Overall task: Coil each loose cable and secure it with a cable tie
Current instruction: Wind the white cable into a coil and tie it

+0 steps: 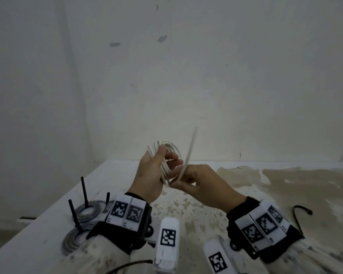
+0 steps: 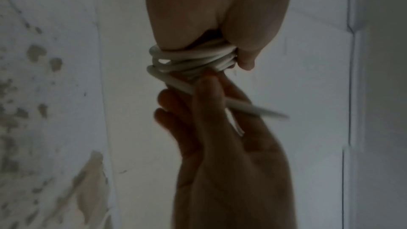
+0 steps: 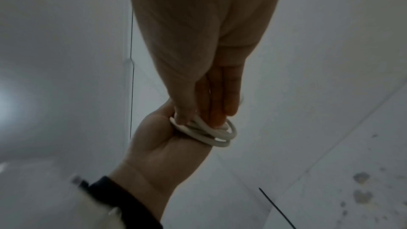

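At the far left, beyond the back of the left wrist, two flat grey coiled cables are seen, each one laid over a thin black upright peg; three such pegs are counted.

The left hand is held up above the white table top. Its thumb and fingers are curled around a white round cable wound into a coil, so the coil is gripped between the thumb on the near side and the fingertips on the far side. One white coil is counted, with several loops.

Just right of these fingers, a thin white cable tie is pinched by the right hand; the fingers are closed on its lower part and the long free end is pointed upward. One white tie is counted.

The step in hand is judged to be the passing of the tie around the bundle. It is done well if the loops are kept pressed flat together by the left fingers, the tie is led through the middle of the coil close to the left fingertips, and it is then tightened before the grip is loosened.

To the far right of the right wrist, one thin black curved strip is lying on the table; whether it is a tie or a cable cannot be told.
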